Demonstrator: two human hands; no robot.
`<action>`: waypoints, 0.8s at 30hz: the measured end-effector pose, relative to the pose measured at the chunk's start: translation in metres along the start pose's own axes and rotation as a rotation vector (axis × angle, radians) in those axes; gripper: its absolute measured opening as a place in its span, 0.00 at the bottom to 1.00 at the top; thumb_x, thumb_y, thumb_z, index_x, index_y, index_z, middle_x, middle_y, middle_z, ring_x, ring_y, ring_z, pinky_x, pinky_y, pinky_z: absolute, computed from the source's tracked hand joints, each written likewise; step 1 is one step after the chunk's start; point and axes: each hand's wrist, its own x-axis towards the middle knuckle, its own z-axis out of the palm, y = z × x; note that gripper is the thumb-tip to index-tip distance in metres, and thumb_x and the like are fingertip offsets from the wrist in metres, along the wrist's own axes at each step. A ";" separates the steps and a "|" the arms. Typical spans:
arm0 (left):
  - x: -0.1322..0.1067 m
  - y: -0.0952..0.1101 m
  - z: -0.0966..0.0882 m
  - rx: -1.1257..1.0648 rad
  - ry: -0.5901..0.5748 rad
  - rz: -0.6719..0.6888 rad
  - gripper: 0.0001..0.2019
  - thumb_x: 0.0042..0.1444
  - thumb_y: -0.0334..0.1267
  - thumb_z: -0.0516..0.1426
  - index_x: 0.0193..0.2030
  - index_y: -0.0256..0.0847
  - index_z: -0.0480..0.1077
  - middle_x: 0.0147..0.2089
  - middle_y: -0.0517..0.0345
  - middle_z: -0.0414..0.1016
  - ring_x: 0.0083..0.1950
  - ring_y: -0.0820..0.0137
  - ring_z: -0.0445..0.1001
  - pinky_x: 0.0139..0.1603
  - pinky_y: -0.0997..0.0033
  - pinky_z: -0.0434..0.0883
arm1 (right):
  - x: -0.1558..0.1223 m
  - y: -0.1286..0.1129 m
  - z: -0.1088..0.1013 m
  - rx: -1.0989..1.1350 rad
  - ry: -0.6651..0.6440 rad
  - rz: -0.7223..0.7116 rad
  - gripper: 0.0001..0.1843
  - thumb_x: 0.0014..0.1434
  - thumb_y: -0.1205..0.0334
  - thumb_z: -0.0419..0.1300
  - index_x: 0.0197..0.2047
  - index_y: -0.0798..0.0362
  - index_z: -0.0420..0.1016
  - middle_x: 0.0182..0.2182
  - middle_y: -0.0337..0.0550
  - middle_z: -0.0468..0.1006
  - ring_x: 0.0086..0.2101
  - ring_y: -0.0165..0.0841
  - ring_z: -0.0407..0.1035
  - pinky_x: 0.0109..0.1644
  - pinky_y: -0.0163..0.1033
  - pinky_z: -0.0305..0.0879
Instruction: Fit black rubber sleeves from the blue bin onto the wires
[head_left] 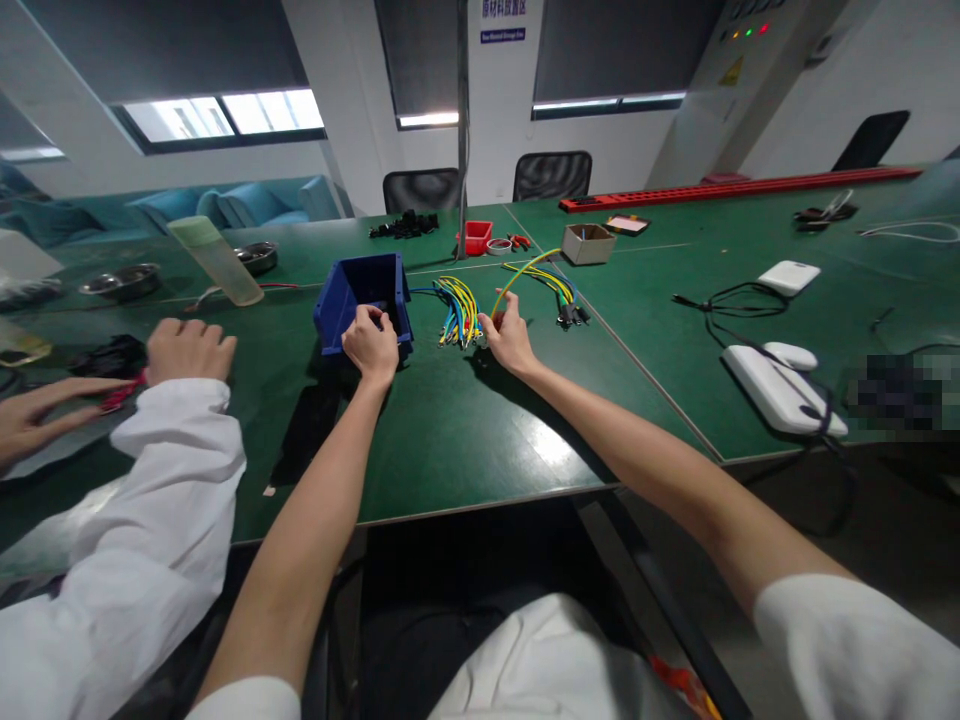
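My left hand (pixel 371 345) is at the front of a blue plastic bin (pixel 364 268), its fingers curled together inside the opening; what they hold, if anything, is hidden. My right hand (pixel 508 335) pinches a yellow-green wire (pixel 519 273), which arcs up and away to the right. Between my hands lies a bundle of yellow and blue wires (pixel 459 310) with small metal ends. Beyond my right hand rests a second bundle of wires (pixel 559 290) with dark connectors on its near ends.
At left, a co-worker's white sleeve (pixel 187 470) and hands reach over the table. A grey box (pixel 587 245) and a red bin (pixel 475 238) stand farther back. White devices (pixel 780 385) with black cables lie at right. A tilted bottle (pixel 217 260) stands at left.
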 end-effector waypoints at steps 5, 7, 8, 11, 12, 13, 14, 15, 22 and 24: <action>0.001 0.000 -0.001 -0.004 -0.030 -0.005 0.08 0.60 0.40 0.51 0.44 0.42 0.66 0.42 0.51 0.76 0.46 0.60 0.73 0.50 0.62 0.63 | -0.002 -0.001 0.002 0.005 -0.038 -0.026 0.29 0.58 0.54 0.53 0.61 0.52 0.51 0.22 0.32 0.65 0.23 0.32 0.63 0.36 0.39 0.61; 0.002 0.000 -0.002 -0.010 -0.035 -0.013 0.10 0.61 0.41 0.50 0.45 0.42 0.66 0.43 0.50 0.76 0.47 0.60 0.73 0.50 0.62 0.63 | -0.003 -0.001 0.003 0.011 -0.047 -0.032 0.28 0.59 0.54 0.52 0.60 0.51 0.52 0.22 0.33 0.65 0.22 0.31 0.63 0.34 0.38 0.61; 0.002 0.001 -0.001 -0.013 -0.032 -0.013 0.10 0.61 0.41 0.49 0.46 0.42 0.67 0.43 0.49 0.76 0.48 0.60 0.73 0.50 0.62 0.63 | -0.003 -0.001 0.003 0.016 -0.050 -0.030 0.27 0.59 0.55 0.52 0.60 0.51 0.52 0.22 0.33 0.65 0.22 0.31 0.63 0.34 0.38 0.61; 0.003 0.000 0.000 -0.020 -0.028 -0.003 0.12 0.63 0.44 0.47 0.44 0.43 0.68 0.43 0.49 0.76 0.48 0.60 0.73 0.49 0.62 0.63 | -0.004 0.000 0.004 0.027 -0.048 -0.023 0.27 0.60 0.55 0.51 0.60 0.51 0.53 0.23 0.34 0.66 0.22 0.31 0.63 0.33 0.38 0.62; 0.003 -0.001 0.001 -0.020 -0.028 0.001 0.13 0.63 0.44 0.46 0.42 0.43 0.69 0.42 0.49 0.77 0.47 0.59 0.73 0.48 0.63 0.63 | -0.005 0.001 0.004 0.026 -0.040 -0.019 0.26 0.60 0.55 0.51 0.60 0.51 0.53 0.24 0.34 0.66 0.22 0.31 0.63 0.33 0.38 0.62; 0.003 -0.001 0.001 -0.019 -0.028 -0.001 0.14 0.63 0.45 0.46 0.41 0.42 0.69 0.42 0.49 0.77 0.47 0.59 0.73 0.47 0.63 0.63 | -0.005 0.002 0.004 0.027 -0.031 -0.014 0.26 0.59 0.55 0.51 0.60 0.51 0.53 0.24 0.35 0.67 0.23 0.31 0.64 0.33 0.38 0.63; 0.004 -0.002 0.002 -0.019 -0.025 -0.005 0.14 0.63 0.46 0.47 0.40 0.42 0.69 0.41 0.48 0.77 0.46 0.59 0.73 0.47 0.64 0.64 | -0.004 0.003 0.005 0.029 -0.020 -0.006 0.26 0.59 0.55 0.51 0.60 0.50 0.53 0.24 0.35 0.67 0.23 0.31 0.64 0.33 0.38 0.63; 0.004 -0.002 0.002 -0.021 -0.017 -0.013 0.14 0.63 0.46 0.47 0.40 0.42 0.69 0.41 0.48 0.77 0.46 0.60 0.73 0.46 0.64 0.64 | -0.004 0.004 0.005 0.033 -0.010 0.004 0.26 0.59 0.55 0.51 0.60 0.50 0.53 0.25 0.35 0.67 0.23 0.31 0.64 0.33 0.38 0.63; 0.003 0.000 -0.001 -0.084 0.074 -0.020 0.14 0.65 0.45 0.44 0.41 0.41 0.67 0.41 0.50 0.75 0.44 0.63 0.73 0.43 0.69 0.64 | 0.000 0.013 0.006 0.090 0.007 0.085 0.26 0.59 0.54 0.52 0.58 0.49 0.53 0.25 0.34 0.67 0.22 0.30 0.65 0.31 0.38 0.65; 0.002 0.003 -0.002 -0.124 0.085 0.004 0.14 0.66 0.45 0.43 0.41 0.41 0.65 0.39 0.51 0.75 0.43 0.65 0.73 0.43 0.70 0.63 | 0.000 0.014 0.007 0.106 -0.002 0.096 0.26 0.58 0.54 0.52 0.58 0.49 0.53 0.25 0.34 0.67 0.21 0.29 0.65 0.30 0.38 0.65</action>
